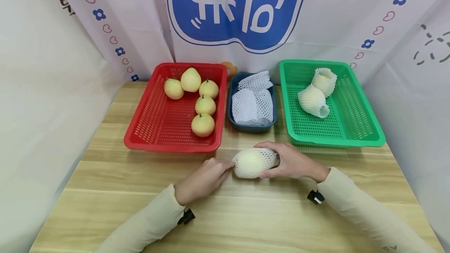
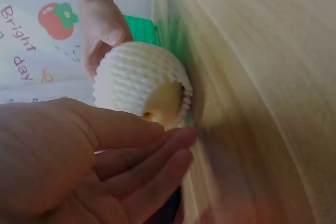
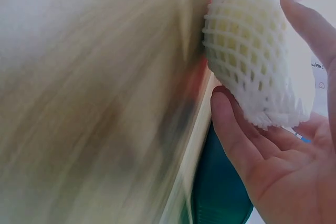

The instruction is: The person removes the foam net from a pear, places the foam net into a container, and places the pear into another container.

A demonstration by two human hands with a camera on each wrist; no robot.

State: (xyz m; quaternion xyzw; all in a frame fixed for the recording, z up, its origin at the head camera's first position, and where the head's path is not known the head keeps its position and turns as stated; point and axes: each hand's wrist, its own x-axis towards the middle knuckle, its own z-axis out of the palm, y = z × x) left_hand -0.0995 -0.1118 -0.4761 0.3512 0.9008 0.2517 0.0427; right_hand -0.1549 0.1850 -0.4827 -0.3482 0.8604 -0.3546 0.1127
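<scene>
A pale yellow pear (image 2: pixel 165 103) in a white foam net sleeve (image 1: pixel 251 164) lies on its side at the wooden table's middle. My right hand (image 1: pixel 292 161) holds the netted pear from the right, thumb on the near side and fingers on the far side. On the left, my left hand (image 1: pixel 205 179) has its thumb and fingertips together at the sleeve's open edge, seemingly pinching it. Through that opening the left wrist view shows bare pear skin. The exact contact is partly hidden behind the thumb. Loose net bunches at the sleeve's right end, near the right palm.
A red basket (image 1: pixel 131 138) at the back left holds several bare pears (image 1: pixel 203 125). Between the baskets, a small blue bin (image 1: pixel 251 129) contains folded foam nets (image 1: pixel 245 106). A green basket (image 1: pixel 377 138) at the back right holds two netted pears (image 1: pixel 312 100). Printed cloth hangs behind.
</scene>
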